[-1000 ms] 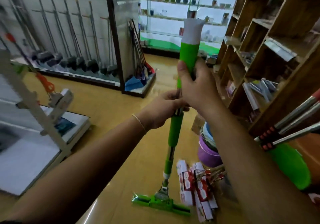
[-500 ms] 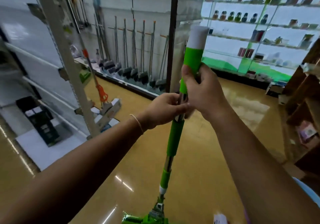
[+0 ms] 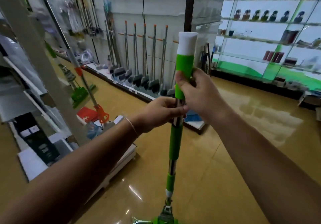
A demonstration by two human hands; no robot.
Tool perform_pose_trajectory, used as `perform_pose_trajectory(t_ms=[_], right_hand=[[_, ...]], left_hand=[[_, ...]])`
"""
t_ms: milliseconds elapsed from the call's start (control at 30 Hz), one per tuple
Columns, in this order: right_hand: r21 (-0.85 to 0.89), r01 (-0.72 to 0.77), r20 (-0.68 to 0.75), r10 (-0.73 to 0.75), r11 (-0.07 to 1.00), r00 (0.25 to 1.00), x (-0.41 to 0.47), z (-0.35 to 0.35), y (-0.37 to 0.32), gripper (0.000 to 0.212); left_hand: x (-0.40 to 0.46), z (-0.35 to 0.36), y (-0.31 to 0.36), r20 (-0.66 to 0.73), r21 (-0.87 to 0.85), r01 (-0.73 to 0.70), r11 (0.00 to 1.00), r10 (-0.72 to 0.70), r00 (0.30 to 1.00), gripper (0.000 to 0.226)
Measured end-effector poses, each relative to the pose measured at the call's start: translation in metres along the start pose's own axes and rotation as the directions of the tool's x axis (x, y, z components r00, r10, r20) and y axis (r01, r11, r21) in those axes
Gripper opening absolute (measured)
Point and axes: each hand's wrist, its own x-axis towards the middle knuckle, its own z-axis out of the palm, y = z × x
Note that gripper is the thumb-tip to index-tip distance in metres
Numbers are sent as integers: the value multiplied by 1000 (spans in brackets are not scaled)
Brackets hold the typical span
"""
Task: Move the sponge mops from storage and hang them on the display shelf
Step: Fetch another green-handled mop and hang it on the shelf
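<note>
I hold a green sponge mop (image 3: 175,140) upright in front of me, its white cap at the top and its head cut off by the bottom edge. My right hand (image 3: 198,93) grips the green upper handle. Just below it, my left hand (image 3: 161,111) grips the bare metal shaft. At the left stands the white display shelf (image 3: 36,64), where an orange-jointed mop (image 3: 90,93) and a green mop (image 3: 78,91) hang.
A row of several grey-headed mops (image 3: 144,78) stands against the back wall. Glass shelves (image 3: 271,38) with small goods fill the right. A dark post (image 3: 189,5) rises behind the handle. The glossy yellow floor (image 3: 243,137) stretches ahead and to the right.
The view has swung left, away from the wooden storage shelves and toward the display shelf. Both hands keep their grip on the mop, which has come along upright.
</note>
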Motion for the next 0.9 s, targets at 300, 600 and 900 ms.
perform_pose_trajectory(t_ms=[300,600,900], right_hand=[[-49,24,20,-23,998,1000,131,19,78,20],[-149,-26,-44,20,988,999,281,41,153,27],[-126,-42,-120,27,991,992,400,46,202,21]], left_hand=[[147,-68,-48,19,-5,-14,1000,14,1000,11],[309,-154,-81,172,-9,-18,1000,19,985,21],[434,-214,-90,179,18,-50,999,46,983,29]])
